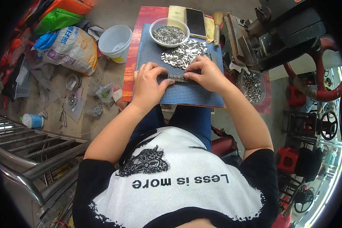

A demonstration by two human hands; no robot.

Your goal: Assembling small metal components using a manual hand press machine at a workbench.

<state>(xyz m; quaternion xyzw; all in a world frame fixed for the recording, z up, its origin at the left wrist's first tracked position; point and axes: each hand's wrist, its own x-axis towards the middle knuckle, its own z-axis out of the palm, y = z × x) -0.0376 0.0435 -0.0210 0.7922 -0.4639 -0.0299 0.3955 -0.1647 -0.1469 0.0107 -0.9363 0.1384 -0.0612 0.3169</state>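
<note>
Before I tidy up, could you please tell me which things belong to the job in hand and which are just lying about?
Job, it seems: grey metal strip between left hand and right hand; small metal pieces; bowl; blue mat.
Apparently lying about: phone, bucket, bottle, sack.

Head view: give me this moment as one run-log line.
strip: over mat | left hand: at its left end | right hand: at its right end | pile: silvery bits, beyond strip | bowl: small bits, beside pile

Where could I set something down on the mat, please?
The mat is bare between the bar and its near edge, and between the left hand and bowl. Beyond the right hand, loose pieces crowd it.
</note>
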